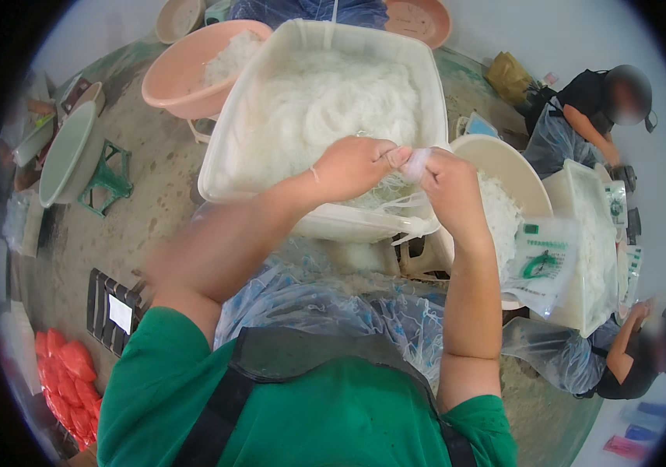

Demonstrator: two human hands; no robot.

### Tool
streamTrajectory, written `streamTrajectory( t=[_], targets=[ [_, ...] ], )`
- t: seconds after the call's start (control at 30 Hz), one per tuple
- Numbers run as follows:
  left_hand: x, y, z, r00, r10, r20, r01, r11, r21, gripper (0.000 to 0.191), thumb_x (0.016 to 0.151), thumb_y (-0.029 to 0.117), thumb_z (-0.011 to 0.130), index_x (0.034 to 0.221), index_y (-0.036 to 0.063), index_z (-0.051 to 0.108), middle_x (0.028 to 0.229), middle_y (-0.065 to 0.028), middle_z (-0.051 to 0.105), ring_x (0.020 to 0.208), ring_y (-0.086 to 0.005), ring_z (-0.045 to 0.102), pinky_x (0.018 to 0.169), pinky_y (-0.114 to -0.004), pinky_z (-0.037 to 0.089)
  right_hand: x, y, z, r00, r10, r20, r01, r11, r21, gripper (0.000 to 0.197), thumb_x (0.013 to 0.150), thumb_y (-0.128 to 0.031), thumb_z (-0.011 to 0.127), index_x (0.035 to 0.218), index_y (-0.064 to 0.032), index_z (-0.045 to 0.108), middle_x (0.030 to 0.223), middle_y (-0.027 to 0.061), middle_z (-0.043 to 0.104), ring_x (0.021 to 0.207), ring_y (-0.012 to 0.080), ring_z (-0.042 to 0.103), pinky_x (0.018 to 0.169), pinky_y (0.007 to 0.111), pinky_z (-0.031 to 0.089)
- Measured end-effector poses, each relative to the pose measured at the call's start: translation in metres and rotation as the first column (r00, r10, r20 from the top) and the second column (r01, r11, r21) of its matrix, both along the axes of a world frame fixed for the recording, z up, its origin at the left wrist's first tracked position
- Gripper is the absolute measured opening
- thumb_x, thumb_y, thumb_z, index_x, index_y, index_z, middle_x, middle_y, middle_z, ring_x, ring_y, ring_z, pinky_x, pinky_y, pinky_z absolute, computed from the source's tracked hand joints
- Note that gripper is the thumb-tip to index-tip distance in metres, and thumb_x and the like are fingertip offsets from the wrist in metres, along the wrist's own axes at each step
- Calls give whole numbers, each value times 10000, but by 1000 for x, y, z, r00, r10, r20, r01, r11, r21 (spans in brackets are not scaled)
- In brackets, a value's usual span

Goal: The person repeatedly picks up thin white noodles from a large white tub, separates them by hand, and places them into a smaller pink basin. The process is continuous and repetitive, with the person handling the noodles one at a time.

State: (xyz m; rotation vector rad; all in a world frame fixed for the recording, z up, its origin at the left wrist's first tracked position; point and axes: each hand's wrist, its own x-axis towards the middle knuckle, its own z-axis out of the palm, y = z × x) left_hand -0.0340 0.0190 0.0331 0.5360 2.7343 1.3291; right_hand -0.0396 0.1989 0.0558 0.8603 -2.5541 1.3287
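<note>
A large white plastic tub (219, 137) holding pale, wet strands (339, 99) in liquid stands before me. Over its near right part, my left hand (356, 166) and my right hand (449, 181) meet, fingertips nearly touching. A small whitish wrapped bundle (416, 166) sits between them, gripped by my right fingers, with my left thumb and fingers pinched at its left end. Loose white strands (406, 201) hang below the hands and over the tub's near rim. Whether the bundle is made of the same strands, I cannot tell.
A pink basin (164, 87) with white material adjoins the tub at left. At right stand a beige basin (534, 181) with white pieces, a printed plastic bag (543, 262) and a white bin (555, 192). Two people work further right. A green stool (108, 181) stands left.
</note>
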Motion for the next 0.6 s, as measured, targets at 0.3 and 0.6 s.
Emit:
streamTrajectory(
  t=[0.3,0.6],
  targets=[
    [-1,-9,13,923,-249,-293,207,964,-169,236,889,208,390,860,28,539,839,-142,576,772,-309,532,702,-376,412,-2,10,-2,961,55,271,-45,998,-42,183,772,-224,624,799,-48,666,663,51,593,600,158,532,560,302,415],
    [39,10,-47,976,-219,-5,187,848,-495,414,842,193,488,1205,4,424,1150,-139,478,1118,-246,443,927,-345,359,7,20,3,948,135,287,23,874,-486,203,761,-143,645,874,23,672,1124,81,562,1005,155,515,859,285,399]
  ],
)
